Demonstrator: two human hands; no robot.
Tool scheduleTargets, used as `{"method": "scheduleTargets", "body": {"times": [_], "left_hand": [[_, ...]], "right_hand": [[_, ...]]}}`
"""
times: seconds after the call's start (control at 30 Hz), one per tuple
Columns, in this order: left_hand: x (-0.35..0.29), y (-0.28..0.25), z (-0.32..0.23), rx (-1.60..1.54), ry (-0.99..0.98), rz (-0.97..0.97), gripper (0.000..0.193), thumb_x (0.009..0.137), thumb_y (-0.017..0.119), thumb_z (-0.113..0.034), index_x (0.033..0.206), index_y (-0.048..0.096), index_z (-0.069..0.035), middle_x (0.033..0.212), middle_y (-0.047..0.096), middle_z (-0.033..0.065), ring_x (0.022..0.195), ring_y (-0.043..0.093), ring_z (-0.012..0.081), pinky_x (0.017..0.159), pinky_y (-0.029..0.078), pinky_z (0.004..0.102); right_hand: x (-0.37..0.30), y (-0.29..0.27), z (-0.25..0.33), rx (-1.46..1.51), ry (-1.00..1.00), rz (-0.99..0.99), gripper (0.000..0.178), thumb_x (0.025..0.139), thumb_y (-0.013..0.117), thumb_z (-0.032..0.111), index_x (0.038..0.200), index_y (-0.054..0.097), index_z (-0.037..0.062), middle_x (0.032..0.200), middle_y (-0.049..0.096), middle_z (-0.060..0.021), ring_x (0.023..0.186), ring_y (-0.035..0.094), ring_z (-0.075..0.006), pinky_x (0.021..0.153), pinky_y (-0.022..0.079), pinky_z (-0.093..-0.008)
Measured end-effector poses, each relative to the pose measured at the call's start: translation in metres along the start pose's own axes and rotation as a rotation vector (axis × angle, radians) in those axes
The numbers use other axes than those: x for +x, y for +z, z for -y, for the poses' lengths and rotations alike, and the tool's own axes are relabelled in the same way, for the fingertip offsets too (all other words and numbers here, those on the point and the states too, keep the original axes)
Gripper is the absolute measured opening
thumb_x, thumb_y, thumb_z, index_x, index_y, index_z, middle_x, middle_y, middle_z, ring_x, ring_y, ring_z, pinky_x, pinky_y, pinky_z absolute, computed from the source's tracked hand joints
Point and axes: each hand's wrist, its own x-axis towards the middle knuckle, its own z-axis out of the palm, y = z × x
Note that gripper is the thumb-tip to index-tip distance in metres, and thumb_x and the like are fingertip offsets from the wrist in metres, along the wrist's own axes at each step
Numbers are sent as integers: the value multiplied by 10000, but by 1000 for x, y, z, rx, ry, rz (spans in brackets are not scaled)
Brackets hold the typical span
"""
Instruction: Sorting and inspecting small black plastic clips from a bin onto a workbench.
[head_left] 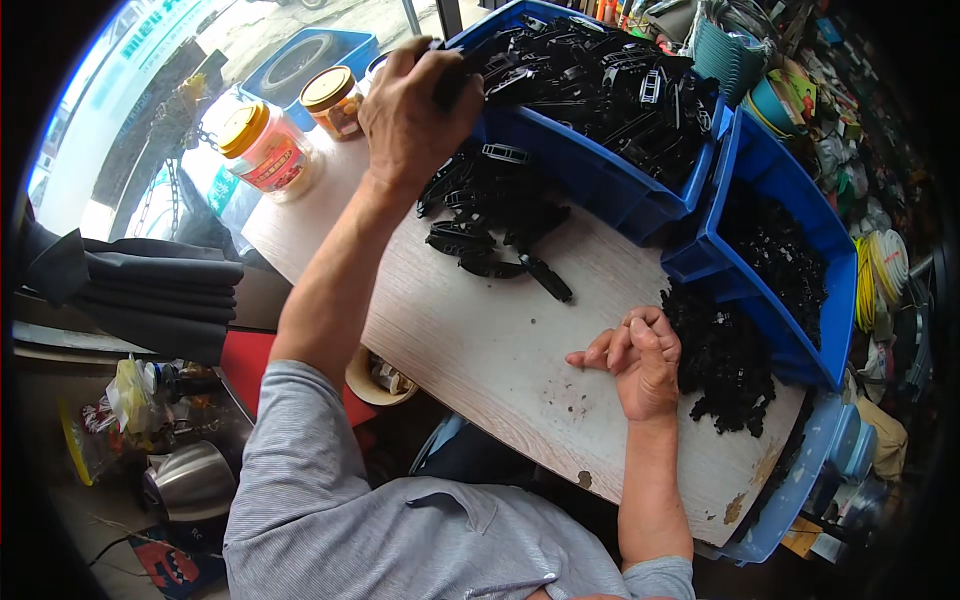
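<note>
My left hand (415, 125) reaches to the far side of the table, beside the near-left corner of a large blue bin (600, 165). Its fingers and thumb are closed round a black plastic part (453, 88), mostly covered by the hand. Similar long black plastic parts (640, 110) heap up in that bin. A loose pile of them (485, 215) lies on the table below my left hand. My right hand (648, 365) is over the right part of the table, fingers curled in; anything inside them is hidden. Beside it spreads a pile of small black pieces (725, 360).
A second blue bin (700, 245) with small black pieces stands at the right. Two plastic jars, one red-labelled (275, 165) and one brown (333, 103), stand at the far left table edge. A round bin (380, 380) sits below the near edge.
</note>
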Motion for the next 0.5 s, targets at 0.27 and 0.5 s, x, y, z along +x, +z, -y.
{"method": "scheduleTargets", "body": {"times": [0.27, 0.5], "left_hand": [[-73, 16, -1, -142, -218, 51, 283, 750, 791, -225, 994, 711, -106, 1217, 623, 156, 1073, 621, 366, 894, 517, 428], [-81, 16, -9, -41, -159, 295, 406, 727, 769, -309, 1081, 706, -120, 1311, 560, 172, 1284, 449, 427, 1052, 373, 532]], "right_hand": [[1, -3, -1, -1, 4, -1, 170, 974, 549, 246, 1026, 550, 84, 595, 519, -51, 649, 644, -230, 706, 609, -584], [1, -3, -1, 10, 1, 7, 162, 973, 543, 237, 1023, 551, 83, 595, 526, -50, 648, 644, -225, 703, 614, -574]]}}
